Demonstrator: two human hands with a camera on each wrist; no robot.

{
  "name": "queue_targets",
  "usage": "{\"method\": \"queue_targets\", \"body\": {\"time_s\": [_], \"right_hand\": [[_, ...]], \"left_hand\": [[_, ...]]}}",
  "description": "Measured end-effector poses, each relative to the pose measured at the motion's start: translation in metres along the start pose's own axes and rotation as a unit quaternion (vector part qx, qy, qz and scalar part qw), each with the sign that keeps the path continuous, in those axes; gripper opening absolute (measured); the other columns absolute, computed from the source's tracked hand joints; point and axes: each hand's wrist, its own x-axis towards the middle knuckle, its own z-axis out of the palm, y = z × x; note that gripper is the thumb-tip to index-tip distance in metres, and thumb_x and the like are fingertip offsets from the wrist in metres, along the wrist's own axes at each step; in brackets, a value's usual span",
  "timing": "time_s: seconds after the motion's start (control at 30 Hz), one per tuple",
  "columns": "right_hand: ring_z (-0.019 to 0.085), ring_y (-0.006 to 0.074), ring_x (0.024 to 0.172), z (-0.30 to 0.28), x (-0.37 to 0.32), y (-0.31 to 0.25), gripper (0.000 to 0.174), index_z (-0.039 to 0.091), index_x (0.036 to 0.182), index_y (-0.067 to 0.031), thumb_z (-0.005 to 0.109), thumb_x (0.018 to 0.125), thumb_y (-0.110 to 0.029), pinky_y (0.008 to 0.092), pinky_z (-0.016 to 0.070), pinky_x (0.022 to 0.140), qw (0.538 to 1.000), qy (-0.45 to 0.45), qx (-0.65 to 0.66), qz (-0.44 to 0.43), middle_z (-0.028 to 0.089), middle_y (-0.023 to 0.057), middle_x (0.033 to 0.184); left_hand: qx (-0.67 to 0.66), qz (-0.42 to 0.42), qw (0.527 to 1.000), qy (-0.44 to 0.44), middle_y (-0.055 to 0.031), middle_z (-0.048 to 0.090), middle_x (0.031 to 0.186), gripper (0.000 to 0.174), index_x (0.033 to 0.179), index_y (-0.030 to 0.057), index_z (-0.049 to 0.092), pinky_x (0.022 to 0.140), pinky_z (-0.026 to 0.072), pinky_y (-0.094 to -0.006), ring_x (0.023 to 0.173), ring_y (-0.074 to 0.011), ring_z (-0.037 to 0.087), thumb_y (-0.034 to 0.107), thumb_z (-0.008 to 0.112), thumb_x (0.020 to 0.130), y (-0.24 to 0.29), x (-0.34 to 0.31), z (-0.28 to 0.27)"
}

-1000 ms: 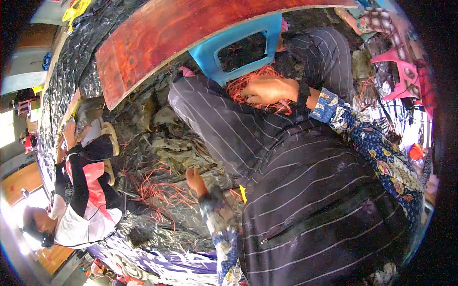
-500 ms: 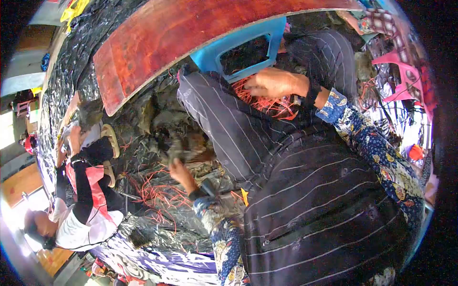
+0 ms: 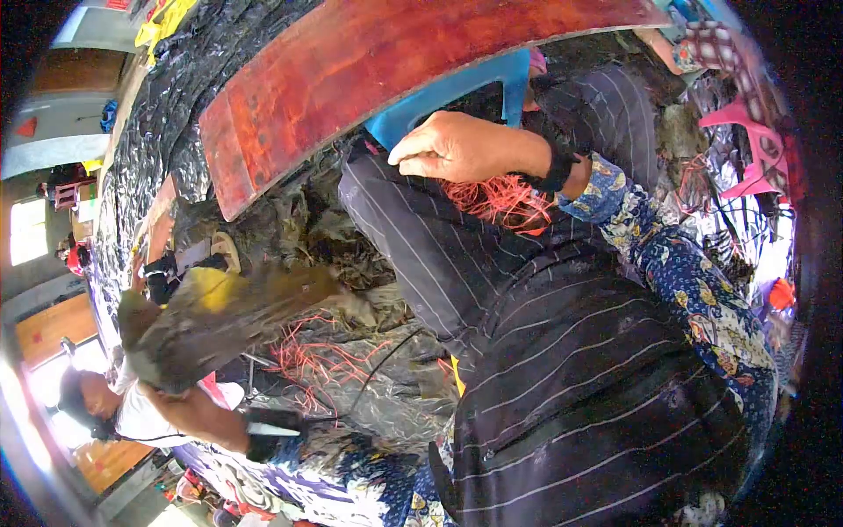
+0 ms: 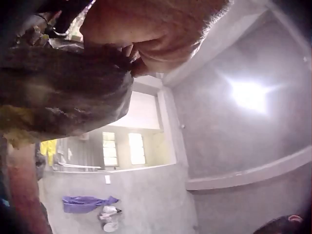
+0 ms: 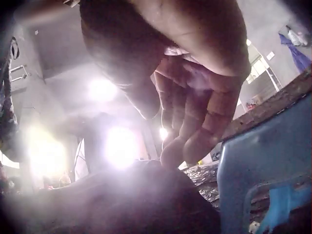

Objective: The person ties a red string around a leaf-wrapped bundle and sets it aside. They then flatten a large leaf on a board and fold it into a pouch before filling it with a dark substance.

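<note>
My left hand [image 3: 198, 413] is raised at the lower left and grips one end of a wide, limp brown-olive sheet [image 3: 219, 325]. The sheet is blurred by motion and shows a yellow patch. In the left wrist view, the fingers of that hand [image 4: 146, 39] are curled at the edge of the dark sheet [image 4: 58, 92]. My right hand [image 3: 474, 149] hovers over my knee, beside the blue plastic stool [image 3: 421, 105]; its fingers are loosely bent with nothing between them, as the right wrist view also shows. Below it lies a bundle of red strings [image 3: 500, 200] in my lap.
A long reddish board [image 3: 351, 79] lies across the stool top. More red strings [image 3: 325, 356] and crumpled dark sheets [image 3: 325, 233] cover the floor at left. Another person [image 3: 154, 417] sits beyond the raised sheet. A pink stool [image 3: 760, 149] stands at right.
My left hand has swung from the floor pile to the left and up, bringing the brown-olive sheet with it. My right hand has lifted off the red strings and shifted slightly left.
</note>
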Motion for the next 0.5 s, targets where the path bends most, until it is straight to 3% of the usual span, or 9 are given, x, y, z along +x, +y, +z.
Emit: {"method": "queue_targets", "body": {"time_s": [0.13,0.2,0.3,0.33,0.37,0.4,0.43,0.47,0.5], "right_hand": [[0.063,0.0371,0.075,0.005,0.004,-0.003,0.019,0.066,0.093,-0.0030,0.059,0.086,-0.019,0.0419,0.0479,0.064,1.000,-0.001,0.013,-0.018,0.066,0.0184,0.083],[0.064,0.0280,0.076,0.003,0.006,-0.010,0.022,0.064,0.101,0.0026,0.056,0.091,-0.016,0.0365,0.0494,0.068,0.999,-0.044,-0.028,-0.017,0.068,0.0157,0.088],[0.063,0.0130,0.081,0.021,0.017,-0.018,0.028,0.063,0.104,0.0043,0.050,0.097,-0.020,0.0289,0.0502,0.073,0.987,-0.008,0.152,0.050,0.068,0.0095,0.089],[0.062,0.0146,0.089,0.029,0.027,-0.019,0.035,0.063,0.105,0.0036,0.047,0.099,-0.027,0.0285,0.0489,0.082,0.976,-0.015,0.212,0.055,0.068,0.0099,0.095],[0.061,0.0151,0.092,0.045,0.037,-0.015,0.044,0.063,0.105,0.0030,0.042,0.100,-0.035,0.0300,0.0467,0.086,0.958,-0.023,0.275,0.082,0.067,0.0099,0.096],[0.060,0.0156,0.095,0.056,0.045,-0.011,0.052,0.063,0.106,0.0024,0.037,0.101,-0.042,0.0314,0.0446,0.091,0.935,-0.029,0.335,0.109,0.067,0.0100,0.097],[0.059,0.0166,0.098,0.057,0.047,-0.018,0.061,0.063,0.107,0.0034,0.032,0.100,-0.049,0.0325,0.0422,0.094,0.921,-0.043,0.356,0.155,0.067,0.0107,0.100],[0.059,0.0177,0.101,0.056,0.046,-0.022,0.071,0.063,0.109,0.0044,0.026,0.099,-0.055,0.0337,0.0397,0.098,0.903,-0.055,0.376,0.200,0.067,0.0114,0.102],[0.058,0.0199,0.108,0.045,0.049,-0.024,0.079,0.060,0.115,0.0081,0.023,0.098,-0.060,0.0337,0.0369,0.101,0.914,-0.083,0.317,0.238,0.066,0.0142,0.111]], "left_hand": [[-0.107,0.016,0.991,-0.075,-0.0156,0.055,0.126,0.042,0.130,0.0005,0.048,0.096,0.0459,-0.0413,0.113,-0.0268,0.054,0.023,0.050,0.095,0.113,0.023,0.031],[-0.096,0.006,0.990,-0.099,-0.0163,0.056,0.124,0.045,0.128,-0.0007,0.050,0.097,0.0451,-0.0422,0.113,-0.0266,0.054,0.032,0.048,0.096,0.145,0.026,0.032],[-0.256,-0.129,0.957,-0.052,-0.0162,0.054,0.125,0.045,0.129,-0.0011,0.048,0.097,0.0449,-0.0419,0.113,-0.0257,0.055,0.028,0.052,0.094,0.091,0.027,0.023],[0.040,0.102,0.982,-0.157,-0.0158,0.053,0.126,0.049,0.130,-0.0011,0.047,0.098,0.0432,-0.0425,0.115,-0.0267,0.053,0.024,0.058,0.090,0.092,-0.002,0.051],[-0.137,-0.010,0.982,-0.128,-0.0174,0.054,0.125,0.039,0.126,0.0000,0.050,0.104,0.0376,-0.0446,0.119,-0.0288,0.050,0.025,0.045,0.097,0.078,-0.017,0.079],[0.144,0.177,0.962,-0.150,-0.0173,0.055,0.122,0.030,0.118,-0.0002,0.053,0.102,0.0377,-0.0472,0.117,-0.0308,0.051,0.017,0.049,0.094,0.056,-0.047,0.100],[0.407,0.345,0.832,-0.152,-0.0172,0.056,0.120,0.021,0.110,-0.0003,0.057,0.101,0.0378,-0.0498,0.114,-0.0328,0.052,0.008,0.052,0.092,0.049,-0.075,0.120],[0.250,0.390,0.859,-0.220,-0.0109,0.060,0.108,0.018,0.107,0.0001,0.058,0.093,0.0429,-0.0407,0.104,-0.0245,0.056,0.006,0.056,0.089,0.066,-0.094,0.146],[0.036,0.123,0.947,-0.294,-0.0068,0.060,0.102,0.016,0.104,0.0003,0.059,0.090,0.0431,-0.0350,0.099,-0.0191,0.055,0.005,0.056,0.089,0.077,-0.123,0.168]]}}
